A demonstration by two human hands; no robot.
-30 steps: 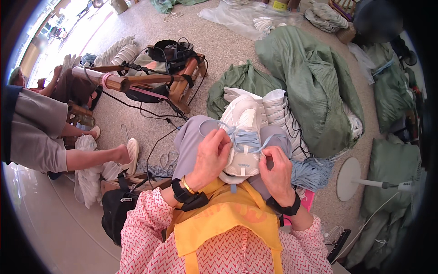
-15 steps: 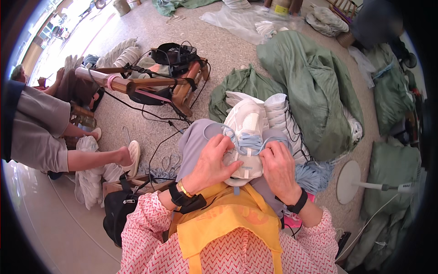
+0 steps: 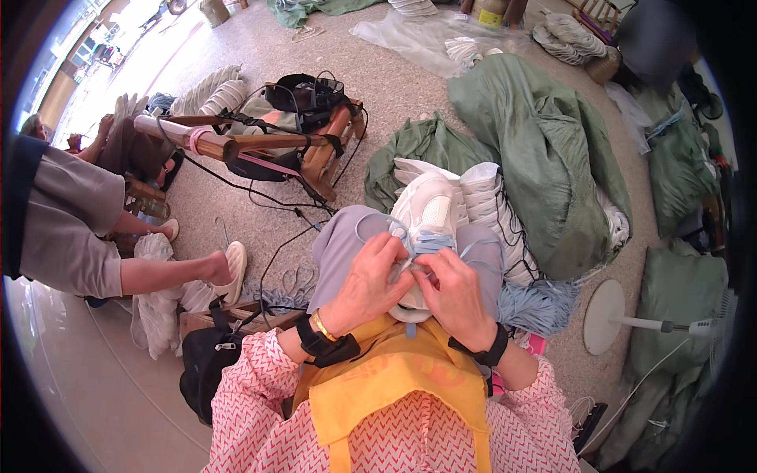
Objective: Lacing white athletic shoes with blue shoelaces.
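A white sneaker (image 3: 426, 201) rests on my lap, its toe pointing away from me. Light-blue shoelace (image 3: 432, 241) crosses its front, with loose loops at both sides. My left hand (image 3: 367, 280) is closed, thumb and fingers pinched at the top of the lacing. Close against it, my right hand (image 3: 456, 298) is pinched too, its fingertips nearly meeting the left ones over the shoe's tongue. Lace runs into both hands, though the fingers partly hide the pinched part. The shoe's heel opening shows below my hands, above the yellow apron (image 3: 394, 378).
Beyond my knees lie stacked white shoes (image 3: 485, 193) and green sacks (image 3: 544, 150). A bundle of blue laces (image 3: 540, 306) is at the right, near a white fan (image 3: 605, 317). Left are a wooden stool (image 3: 323, 150) with cables, a black bag (image 3: 209, 363) and a seated person's leg (image 3: 169, 276).
My right hand has moved left and inward from the shoe's right side to meet my left hand over the tongue. The left hand has shifted slightly, its thumb closing towards the fingers.
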